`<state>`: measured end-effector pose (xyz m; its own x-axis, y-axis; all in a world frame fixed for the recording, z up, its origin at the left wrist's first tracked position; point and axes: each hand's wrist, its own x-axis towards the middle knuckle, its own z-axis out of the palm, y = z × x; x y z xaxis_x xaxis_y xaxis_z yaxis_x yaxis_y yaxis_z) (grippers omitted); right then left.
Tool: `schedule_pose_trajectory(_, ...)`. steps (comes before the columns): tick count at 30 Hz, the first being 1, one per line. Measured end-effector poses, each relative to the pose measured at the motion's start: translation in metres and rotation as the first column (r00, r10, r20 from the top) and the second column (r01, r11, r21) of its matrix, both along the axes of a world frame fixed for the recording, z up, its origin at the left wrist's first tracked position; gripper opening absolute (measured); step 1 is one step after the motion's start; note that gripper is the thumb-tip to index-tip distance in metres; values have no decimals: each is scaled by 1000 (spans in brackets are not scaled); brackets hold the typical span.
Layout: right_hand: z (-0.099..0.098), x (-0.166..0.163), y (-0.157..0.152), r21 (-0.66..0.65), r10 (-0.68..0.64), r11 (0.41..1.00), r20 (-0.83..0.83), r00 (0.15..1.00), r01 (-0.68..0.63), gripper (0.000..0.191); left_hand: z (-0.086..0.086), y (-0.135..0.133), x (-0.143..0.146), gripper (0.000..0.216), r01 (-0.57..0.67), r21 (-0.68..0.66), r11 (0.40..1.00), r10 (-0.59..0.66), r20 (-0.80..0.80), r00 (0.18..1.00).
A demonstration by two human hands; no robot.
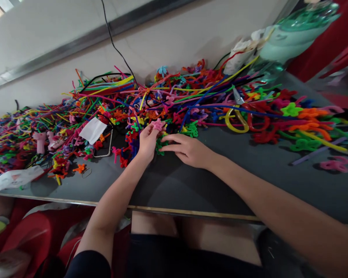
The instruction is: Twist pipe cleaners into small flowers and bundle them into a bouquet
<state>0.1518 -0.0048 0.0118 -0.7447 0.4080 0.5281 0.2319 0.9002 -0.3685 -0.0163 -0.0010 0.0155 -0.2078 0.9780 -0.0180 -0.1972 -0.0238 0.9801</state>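
A pink pipe-cleaner flower [157, 124] is pinched between the thumb and fingers of my left hand [147, 143], at the near edge of a colourful heap. Close beside it on the right is my right hand [191, 150], its fingers stretched out and apart. Those fingertips reach to green pipe-cleaner pieces [160, 148] below the pink flower; whether they touch them I cannot tell. Red and blue pipe-cleaner flowers [130, 144] lie just left of my left hand. Green flowers [191, 128] rest behind my right hand.
Loose pipe cleaners [113, 85] and shaped pieces cover the back of the dark table [197, 193] along the wall. Scissors with a yellow handle [237, 120] lie right of centre. A white paper [93, 130], a phone case [106, 148] and a green bottle [290, 38] are around.
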Motion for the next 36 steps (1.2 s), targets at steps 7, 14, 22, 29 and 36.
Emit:
schedule_pose_trajectory(7,-10,-5,4,205,-92,977,165,982,57,54,4,1,-6,23,-208,72,976,204,54,977)
schedule_pose_trajectory(14,-20,-11,3,287,-253,936,138,958,206,42,5,0,-4,39,-265,98,959,262,46,964)
schedule_pose_trajectory(22,-14,-11,-5,314,-405,885,152,902,344,31,4,2,-2,38,-244,99,965,242,34,970)
schedule_pose_trajectory(29,-6,-2,-2,315,-458,819,-146,877,480,24,0,7,-9,36,-207,158,965,223,-88,971)
schedule_pose_trajectory(36,-3,8,14,432,-488,705,-280,827,562,23,-11,8,-9,27,-167,313,935,248,-241,938)
